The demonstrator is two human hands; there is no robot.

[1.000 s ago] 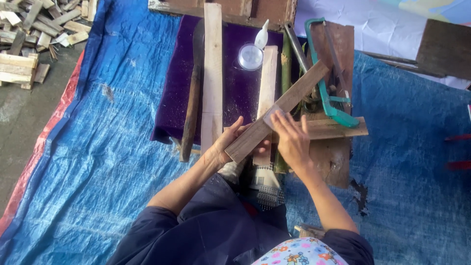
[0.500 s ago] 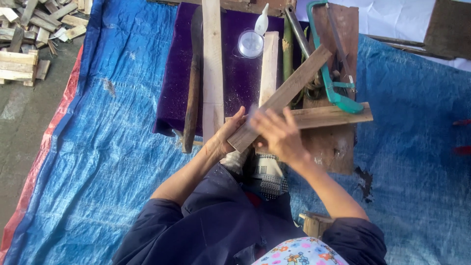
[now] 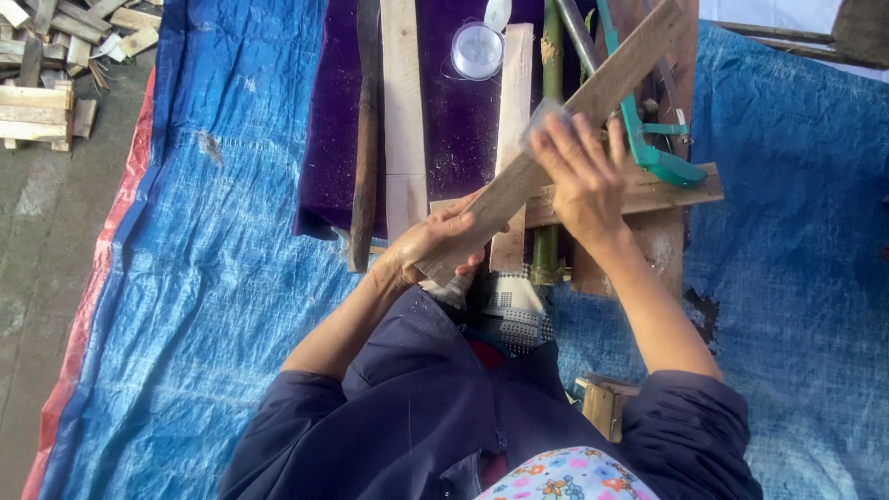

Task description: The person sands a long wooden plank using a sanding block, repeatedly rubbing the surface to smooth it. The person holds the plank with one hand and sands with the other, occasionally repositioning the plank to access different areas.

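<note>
Place: a makeshift outdoor woodworking spot, set up on the ground.
Ground cover: blue tarpaulin (image 3: 185, 278) over bare concrete (image 3: 37, 278).
Work surface: purple cloth (image 3: 454, 130) laid with wooden planks (image 3: 403, 111).
Stock: pile of wood offcuts (image 3: 56, 65) beside the tarpaulin.
Tool: green-framed saw (image 3: 639, 130).

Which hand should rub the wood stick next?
Probably the right hand. It lies flat on top of the slanted slat, with something pale under its fingers. The left hand grips the slat's lower end, so it is busy steadying it.
</note>
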